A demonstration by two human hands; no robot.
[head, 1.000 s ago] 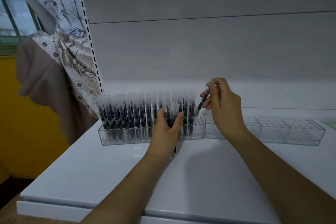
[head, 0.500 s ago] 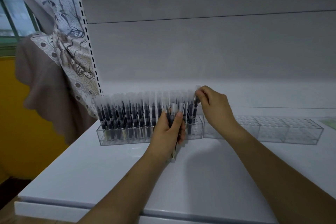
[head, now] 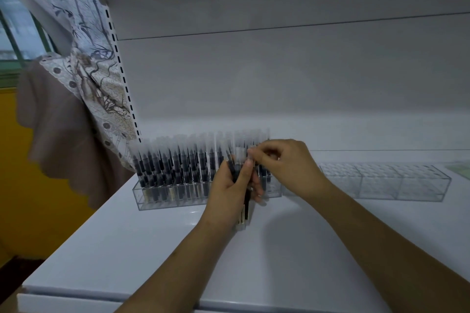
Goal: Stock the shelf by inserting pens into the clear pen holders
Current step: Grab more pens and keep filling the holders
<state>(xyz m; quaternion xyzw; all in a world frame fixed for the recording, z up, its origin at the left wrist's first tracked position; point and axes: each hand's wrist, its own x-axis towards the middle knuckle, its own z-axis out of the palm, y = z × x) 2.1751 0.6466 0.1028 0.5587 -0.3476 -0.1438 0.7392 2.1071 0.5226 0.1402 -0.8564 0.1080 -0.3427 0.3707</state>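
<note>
On the white shelf [head: 152, 249], backed by a pale grey panel, two clear pen holders stand in a row along the rear. At the left edge a patterned cloth [head: 84, 66] hangs over a brown one, beside a slotted upright. Both bare forearms reach in from the lower edge and meet in front of the left pen holder [head: 173, 198], which is packed with upright pens [head: 178, 168]: dark barrels under frosted translucent caps, set in close rows. The right pen holder [head: 396, 183] shows only its grid of open cells and sits just beside the first.

The left hand [head: 229, 193] is turned thumb-up, its fingers curled round a bundle of pens [head: 241, 185] held upright, the lower ends poking out below the palm above the shelf. The right hand [head: 282, 162] arches over from the right, wrist raised, with thumb and forefinger pinching the frosted cap end of one pen at the top of that bundle; its other fingers are loosely curled. Motion blur softens the fingertips, so the exact contact is unclear.
</note>
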